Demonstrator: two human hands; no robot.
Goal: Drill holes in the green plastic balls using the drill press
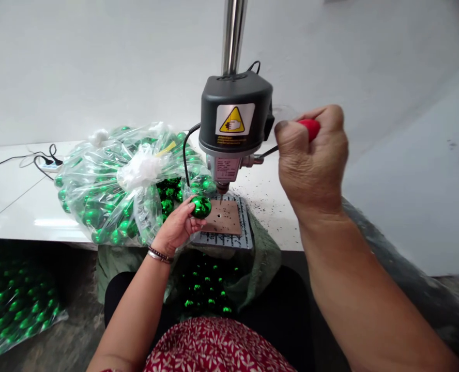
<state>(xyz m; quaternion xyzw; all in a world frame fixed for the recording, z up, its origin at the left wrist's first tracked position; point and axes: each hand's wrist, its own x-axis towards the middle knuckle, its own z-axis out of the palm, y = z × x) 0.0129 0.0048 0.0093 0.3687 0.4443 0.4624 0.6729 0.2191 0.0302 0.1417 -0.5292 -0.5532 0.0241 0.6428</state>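
Note:
My left hand pinches a shiny green ball between thumb and fingers, just left of the drill bit. Below the bit lies a brown board with a small dark-edged hole, on the grey base of a black drill press. My right hand is wrapped round the red knob of the press lever, to the right of the drill head. A torn clear plastic bag full of green balls is beside my left hand.
Dark shavings are scattered on the white table. Between my legs a green sack holds more green balls. Another bag of balls stands on the floor at left. A black cable hangs beside the drill; plugs lie at the back left.

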